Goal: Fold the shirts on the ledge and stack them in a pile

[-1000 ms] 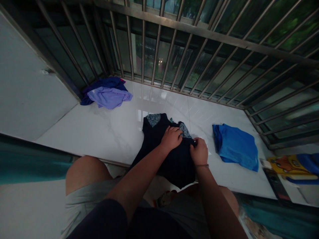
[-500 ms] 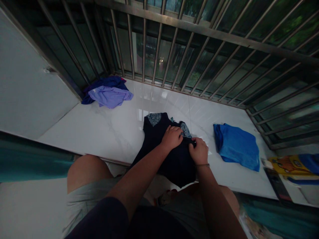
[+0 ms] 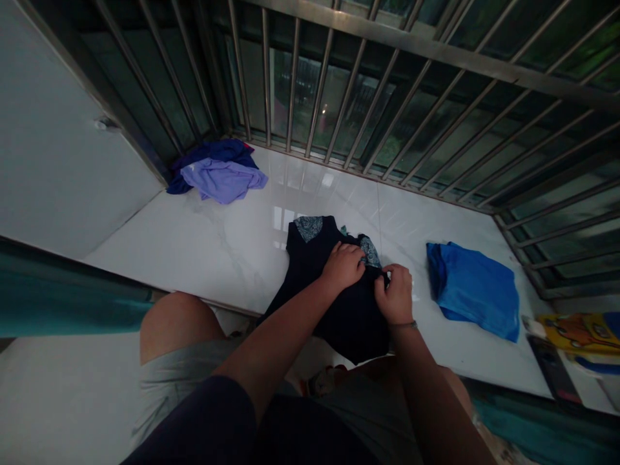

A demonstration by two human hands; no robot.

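A sleeveless navy top (image 3: 310, 258) with grey-blue patterned shoulder panels lies spread on the white ledge, its lower part hanging over the front edge. My left hand (image 3: 343, 266) rests across its upper chest, fingers curled in at the right patterned shoulder. At the armhole edge on the right, my right hand (image 3: 396, 294) pinches the dark cloth between thumb and fingers. Both hands are close together, a small gap apart. My left forearm covers part of the top's middle.
A folded blue cloth (image 3: 477, 290) lies to the right on the white ledge (image 3: 208, 245). Crumpled purple and dark blue clothes (image 3: 223, 177) sit in the far left corner. Metal bars (image 3: 334, 97) run along the back. A dark phone-like object (image 3: 552, 371) and a yellow package (image 3: 581, 332) lie far right.
The whole view has shifted slightly, so things appear further right. Both hands stay at the same places on the navy top, with only slight finger movement.
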